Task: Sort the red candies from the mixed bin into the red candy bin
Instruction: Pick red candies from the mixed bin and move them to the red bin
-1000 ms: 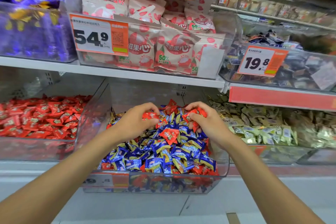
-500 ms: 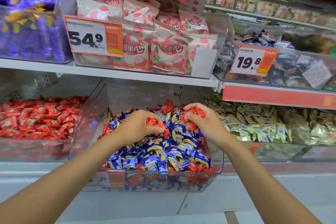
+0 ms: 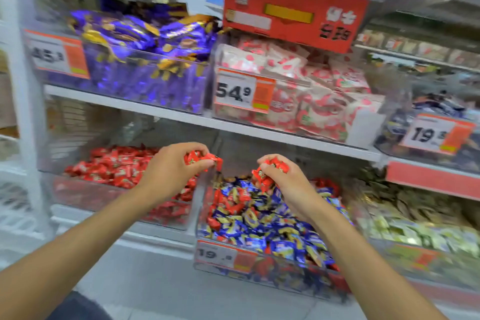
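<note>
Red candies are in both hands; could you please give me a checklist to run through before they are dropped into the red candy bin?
1. The left hand grips the left handful of red candies: ok.
2. The right hand grips the right handful: ok.
3. The left handful is over the red candy bin: cannot tell, it sits near the bins' shared wall.
4. The right handful is over the red candy bin: not ok, it is above the mixed bin.
5. No blue wrappers in either handful: cannot tell, fingers hide part.

A shop: shelved candy bins [image 3: 145, 91] fronted by price tags [image 3: 244, 89].
</note>
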`<state>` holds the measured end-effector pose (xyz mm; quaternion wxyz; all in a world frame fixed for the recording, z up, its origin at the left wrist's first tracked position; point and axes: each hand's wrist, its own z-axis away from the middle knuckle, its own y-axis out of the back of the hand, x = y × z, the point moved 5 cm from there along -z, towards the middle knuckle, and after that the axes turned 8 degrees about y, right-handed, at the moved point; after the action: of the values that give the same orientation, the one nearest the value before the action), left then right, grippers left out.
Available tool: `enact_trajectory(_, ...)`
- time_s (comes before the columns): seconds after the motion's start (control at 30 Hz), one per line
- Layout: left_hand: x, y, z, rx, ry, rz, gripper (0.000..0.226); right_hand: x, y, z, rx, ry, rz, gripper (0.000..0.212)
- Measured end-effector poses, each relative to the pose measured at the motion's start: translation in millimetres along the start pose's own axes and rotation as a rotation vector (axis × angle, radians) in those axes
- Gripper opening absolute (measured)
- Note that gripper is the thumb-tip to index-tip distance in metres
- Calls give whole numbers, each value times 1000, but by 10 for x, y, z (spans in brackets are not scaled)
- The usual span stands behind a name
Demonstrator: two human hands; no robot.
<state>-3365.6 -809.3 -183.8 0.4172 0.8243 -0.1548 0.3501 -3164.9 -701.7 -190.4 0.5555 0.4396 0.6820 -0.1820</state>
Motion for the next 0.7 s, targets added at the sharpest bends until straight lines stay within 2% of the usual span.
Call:
enact_trajectory(0.13,-589,536,-90,133,134,-15,15,-195,-738,-398,-130,90,126,7)
enact_trajectory(0.23,-966,796,-178,211,216,-81,14,-243,-1239,-784,-182,222,309,9)
enact_trajectory(0.33,-1257,914,-347,251,253,-163,14,-180,-1682,-1110,-245,246,380,10)
enact_trajectory(0.37,-1383,902,-426,215,264,-191,21,-144,-1818,-1181,-312,227,357,21)
enact_trajectory(0.4,-1515,871,-494,138,281,-208,39,-85,-1948,-1235,-403,200,362,39)
enact_trajectory(0.47,-1791,794,-569,-31,318,-266,87,103,-2140,-1328,-573,135,464,81)
enact_trajectory(0.53,-2014,751,-548,-79,354,-325,109,228,-2231,-1360,-664,130,563,102)
enact_trajectory(0.6,-2093,746,-483,-78,347,-325,107,241,-2229,-1368,-681,159,539,103)
enact_trajectory(0.7,-2040,735,-400,-90,305,-381,101,212,-2066,-1374,-604,214,449,83)
